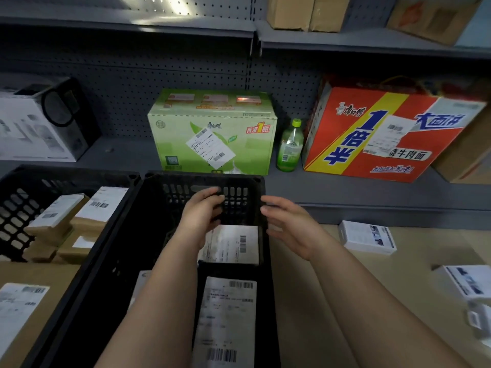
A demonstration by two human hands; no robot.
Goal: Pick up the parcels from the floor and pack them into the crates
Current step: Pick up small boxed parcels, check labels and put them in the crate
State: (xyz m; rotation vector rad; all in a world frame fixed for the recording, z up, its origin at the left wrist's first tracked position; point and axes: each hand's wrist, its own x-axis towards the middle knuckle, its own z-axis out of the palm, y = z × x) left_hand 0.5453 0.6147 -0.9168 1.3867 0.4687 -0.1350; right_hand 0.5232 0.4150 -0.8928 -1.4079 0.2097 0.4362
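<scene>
Along the back, grey pegboard shelving (132, 83) fills the view, top shelf cartons cut off by the frame edge. Centre black crate (204, 179) runs off the bottom edge; inside, a white-labelled parcel (233, 245) lies at the far end, a dark labelled parcel (225, 314) nearer, a third mostly hidden under the left forearm. Left black crate (26, 197), cut off at the left edge, holds stacked brown parcels (58, 221). Red noodle carton (353, 144) and green tea carton (212, 139) on the low shelf, label print too blurred to read. Two white boxes (368, 236) (465, 282) on the floor right, well apart from the crate. Green bottle (289, 147) upright between the cartons. Left hand (202, 211) over the far end of the centre crate, fingers loosely curved, holding nothing. Right hand (289, 224) just beside the right rim, fingers relaxed and spread, empty
</scene>
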